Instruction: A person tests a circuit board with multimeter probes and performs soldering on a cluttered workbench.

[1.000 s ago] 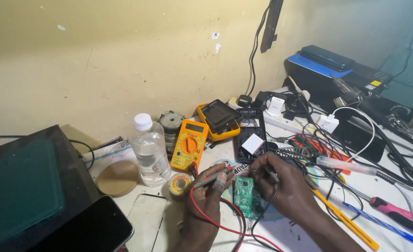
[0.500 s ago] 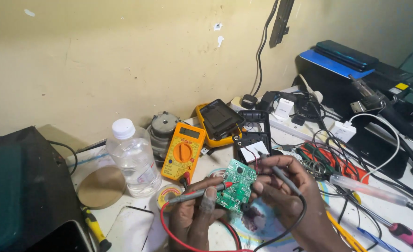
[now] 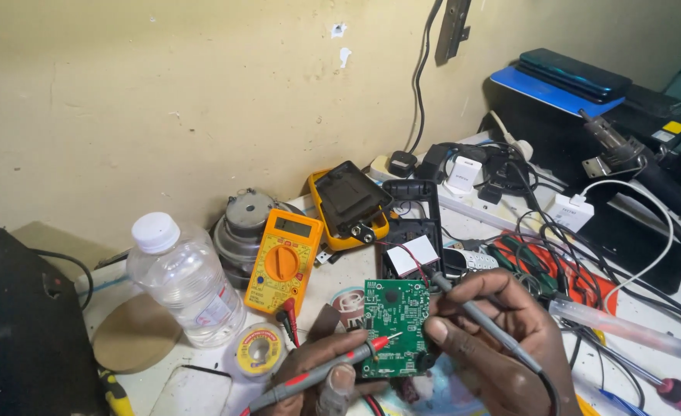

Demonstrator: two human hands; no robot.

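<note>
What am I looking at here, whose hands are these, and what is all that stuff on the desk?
There is no machine here: a camera worn on a person's head looks down at their own two hands. The left hand holds a red-tipped probe and the right hand a grey one, both touching a small green circuit board held up between them. On the white desk behind it lie a yellow multimeter, a clear plastic bottle, a spool of solder, a power strip with chargers, and many tangled cables.
</note>
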